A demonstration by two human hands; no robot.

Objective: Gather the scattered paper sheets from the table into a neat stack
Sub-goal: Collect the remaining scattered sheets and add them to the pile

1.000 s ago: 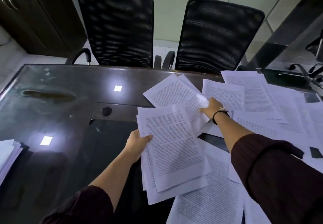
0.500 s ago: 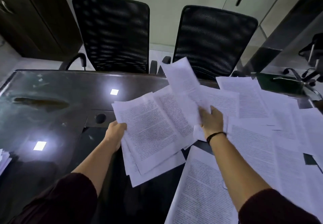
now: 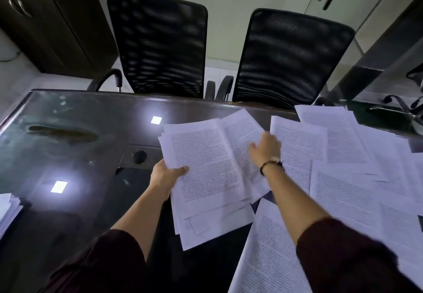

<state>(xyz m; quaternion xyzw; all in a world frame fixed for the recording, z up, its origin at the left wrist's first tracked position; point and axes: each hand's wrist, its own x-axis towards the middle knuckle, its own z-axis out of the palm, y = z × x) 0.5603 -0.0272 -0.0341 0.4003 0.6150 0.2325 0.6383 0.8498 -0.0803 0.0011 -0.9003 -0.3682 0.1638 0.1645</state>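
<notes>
My left hand [image 3: 166, 174] grips the left edge of a loose bundle of printed sheets [image 3: 206, 169], thumb on top, held just above the dark glass table [image 3: 75, 137]. My right hand [image 3: 265, 148] lies on the bundle's right side, on a sheet [image 3: 240, 132] that sits askew on top; its fingers are blurred. Several more printed sheets [image 3: 343, 192] lie scattered and overlapping across the right half of the table. One long sheet [image 3: 267, 253] runs toward the near edge under my right forearm.
Two black mesh office chairs [image 3: 160, 41] stand behind the far edge. A second paper pile [image 3: 6, 210] sits at the left edge. A round cable hole [image 3: 139, 156] is in the table's middle. A dark cabinet [image 3: 45, 18] stands far left.
My right hand has brought the sheet it held raised half a second ago down onto the bundle. The bundle in my left hand has shifted slightly toward the far side.
</notes>
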